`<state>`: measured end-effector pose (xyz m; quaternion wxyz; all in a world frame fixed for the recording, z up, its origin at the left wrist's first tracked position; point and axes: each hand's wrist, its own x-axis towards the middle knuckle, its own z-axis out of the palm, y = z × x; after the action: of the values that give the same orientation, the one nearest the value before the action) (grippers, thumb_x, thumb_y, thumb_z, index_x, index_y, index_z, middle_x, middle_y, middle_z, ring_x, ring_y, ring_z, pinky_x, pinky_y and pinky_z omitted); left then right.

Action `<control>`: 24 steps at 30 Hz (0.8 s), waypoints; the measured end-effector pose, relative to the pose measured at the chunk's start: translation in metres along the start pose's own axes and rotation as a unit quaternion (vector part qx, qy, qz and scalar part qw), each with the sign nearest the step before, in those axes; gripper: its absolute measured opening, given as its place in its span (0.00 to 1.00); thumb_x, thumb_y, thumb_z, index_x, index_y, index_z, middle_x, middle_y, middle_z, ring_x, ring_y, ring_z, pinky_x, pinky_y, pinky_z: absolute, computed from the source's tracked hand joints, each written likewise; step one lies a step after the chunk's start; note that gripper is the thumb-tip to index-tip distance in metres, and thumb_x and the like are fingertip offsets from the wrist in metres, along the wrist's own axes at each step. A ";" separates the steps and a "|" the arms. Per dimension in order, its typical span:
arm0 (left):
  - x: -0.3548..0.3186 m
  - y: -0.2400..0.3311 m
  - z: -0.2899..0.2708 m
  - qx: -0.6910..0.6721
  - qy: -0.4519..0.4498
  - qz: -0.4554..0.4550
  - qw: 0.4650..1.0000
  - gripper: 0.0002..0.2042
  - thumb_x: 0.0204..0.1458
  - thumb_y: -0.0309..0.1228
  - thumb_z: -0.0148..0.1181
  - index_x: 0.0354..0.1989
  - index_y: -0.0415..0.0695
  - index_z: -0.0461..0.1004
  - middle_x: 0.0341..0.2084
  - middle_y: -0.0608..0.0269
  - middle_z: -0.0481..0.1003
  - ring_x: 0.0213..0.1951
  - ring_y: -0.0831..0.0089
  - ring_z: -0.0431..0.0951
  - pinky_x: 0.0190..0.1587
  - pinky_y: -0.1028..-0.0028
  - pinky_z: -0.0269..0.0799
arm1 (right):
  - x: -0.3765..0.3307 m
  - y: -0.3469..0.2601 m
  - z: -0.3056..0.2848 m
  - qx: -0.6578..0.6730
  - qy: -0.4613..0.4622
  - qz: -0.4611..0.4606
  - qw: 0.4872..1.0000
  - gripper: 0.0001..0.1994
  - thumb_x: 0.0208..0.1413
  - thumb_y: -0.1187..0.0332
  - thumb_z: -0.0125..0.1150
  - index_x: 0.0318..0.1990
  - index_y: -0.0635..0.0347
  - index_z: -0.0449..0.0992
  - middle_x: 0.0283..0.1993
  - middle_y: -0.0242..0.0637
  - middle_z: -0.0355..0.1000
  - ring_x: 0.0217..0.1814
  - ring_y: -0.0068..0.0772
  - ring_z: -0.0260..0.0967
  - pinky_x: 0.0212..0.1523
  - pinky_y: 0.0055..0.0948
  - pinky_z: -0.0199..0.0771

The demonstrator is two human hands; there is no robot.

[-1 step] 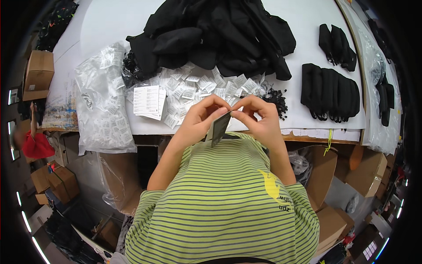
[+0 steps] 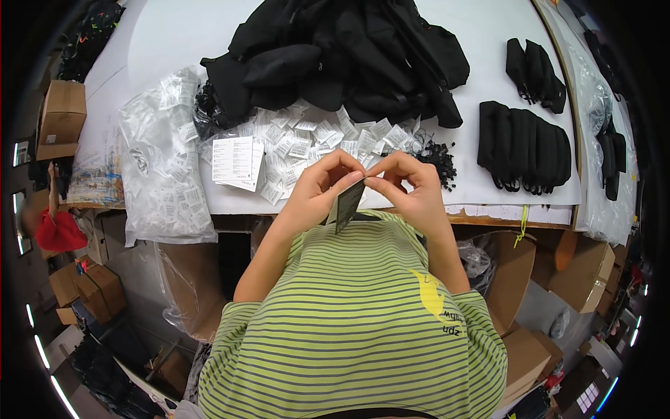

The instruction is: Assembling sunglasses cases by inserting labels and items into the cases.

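- Card (image 2: 347, 207): a smooth, matt finish is shown.
- Bag (image 2: 164, 157), ten o'clock: glossy, wrinkled plastic is seen.
- Pile (image 2: 349, 59), twelve o'clock: matt cloth is seen.

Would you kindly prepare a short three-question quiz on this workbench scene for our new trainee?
1. True or false: The left hand and right hand meet at the upper end of a dark card.

2. Multiple choice: Which lies on the table between the clear plastic bag and most of the loose white labels?
A. An orange cone
B. A stack of white cards
C. A pair of scissors

3. Fill in the blank: The row of black fabric items lies toward the ____ side of the table, as the person sees it.

Key: 1. True. 2. B. 3. Right.
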<state>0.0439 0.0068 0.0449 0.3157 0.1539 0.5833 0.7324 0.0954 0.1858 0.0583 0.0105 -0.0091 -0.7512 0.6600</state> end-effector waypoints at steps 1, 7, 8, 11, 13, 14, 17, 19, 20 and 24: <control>0.001 -0.002 -0.002 0.021 -0.006 -0.002 1.000 0.05 0.58 0.28 0.54 0.36 0.39 0.69 0.29 0.69 0.70 0.32 0.84 0.69 0.37 0.83 0.65 | 0.001 -0.001 -0.001 0.003 -0.011 0.002 1.000 0.05 0.48 0.73 0.65 0.30 0.64 0.75 0.19 0.24 0.67 0.18 0.10 0.55 0.20 0.15 0.53; 0.016 0.001 0.012 0.052 -0.005 0.031 0.998 0.05 0.57 0.27 0.54 0.34 0.38 0.68 0.29 0.68 0.70 0.32 0.83 0.70 0.38 0.82 0.67 | -0.003 0.006 -0.014 0.225 -0.048 0.140 0.963 0.04 0.55 0.72 0.60 0.34 0.63 0.74 0.20 0.25 0.67 0.18 0.10 0.56 0.19 0.14 0.52; 0.023 0.001 0.015 0.059 0.005 0.040 0.997 0.05 0.57 0.27 0.54 0.34 0.38 0.68 0.29 0.68 0.70 0.32 0.83 0.70 0.38 0.82 0.67 | -0.004 0.007 -0.017 0.224 -0.047 0.138 0.964 0.04 0.55 0.72 0.60 0.34 0.63 0.74 0.20 0.25 0.67 0.18 0.10 0.56 0.19 0.14 0.52; 0.076 -0.020 0.011 0.181 -0.005 0.120 0.976 0.06 0.55 0.29 0.57 0.33 0.40 0.70 0.25 0.69 0.71 0.23 0.83 0.66 0.28 0.80 0.63 | -0.008 0.014 -0.027 0.185 0.049 0.095 0.977 0.05 0.56 0.72 0.57 0.32 0.65 0.73 0.20 0.27 0.68 0.15 0.13 0.58 0.16 0.14 0.54; 0.116 -0.028 0.008 0.371 0.051 0.206 0.904 0.06 0.50 0.29 0.59 0.36 0.46 0.74 0.21 0.66 0.70 0.22 0.75 0.70 0.26 0.75 0.65 | -0.011 0.020 -0.035 0.174 0.099 0.081 0.976 0.05 0.56 0.72 0.57 0.31 0.65 0.73 0.20 0.28 0.68 0.15 0.13 0.58 0.15 0.14 0.53; 0.130 -0.028 0.008 0.463 0.076 0.239 0.850 0.07 0.48 0.29 0.59 0.37 0.48 0.75 0.20 0.64 0.69 0.22 0.71 0.71 0.25 0.73 0.66 | -0.012 0.019 -0.037 0.169 0.117 0.074 0.976 0.05 0.56 0.72 0.57 0.31 0.65 0.73 0.20 0.28 0.68 0.15 0.13 0.58 0.15 0.15 0.53; 0.157 -0.045 0.003 0.527 0.072 0.286 0.797 0.09 0.44 0.27 0.60 0.35 0.52 0.77 0.19 0.62 0.68 0.24 0.65 0.73 0.26 0.70 0.68 | -0.016 0.017 -0.041 0.166 0.134 0.094 0.972 0.05 0.55 0.71 0.60 0.33 0.63 0.76 0.20 0.26 0.69 0.17 0.11 0.59 0.17 0.14 0.52; 0.160 -0.047 0.003 0.517 0.075 0.301 0.797 0.08 0.44 0.27 0.60 0.33 0.52 0.78 0.19 0.62 0.68 0.24 0.65 0.73 0.26 0.70 0.68 | -0.016 0.020 -0.042 0.145 0.153 0.094 0.973 0.05 0.54 0.70 0.61 0.33 0.63 0.76 0.20 0.25 0.69 0.17 0.11 0.59 0.16 0.14 0.52; 0.159 -0.047 0.003 0.509 0.079 0.310 0.799 0.07 0.44 0.27 0.59 0.32 0.52 0.78 0.19 0.62 0.68 0.24 0.66 0.73 0.25 0.70 0.68 | -0.016 0.022 -0.041 0.127 0.169 0.099 0.972 0.05 0.54 0.70 0.61 0.33 0.62 0.76 0.20 0.25 0.69 0.18 0.11 0.60 0.16 0.14 0.53; 0.123 -0.032 0.010 0.352 0.151 0.284 0.879 0.09 0.41 0.24 0.66 0.33 0.45 0.78 0.13 0.67 0.60 0.16 0.78 0.59 0.21 0.79 0.57 | 0.000 0.044 -0.037 0.032 0.255 0.064 0.964 0.05 0.53 0.69 0.63 0.32 0.62 0.77 0.18 0.22 0.65 0.17 0.11 0.54 0.18 0.15 0.49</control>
<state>-0.0338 0.0973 -0.0001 -0.0730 0.3017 0.7741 0.5517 0.0960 0.2277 0.0197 0.1595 -0.2244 -0.6999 0.6591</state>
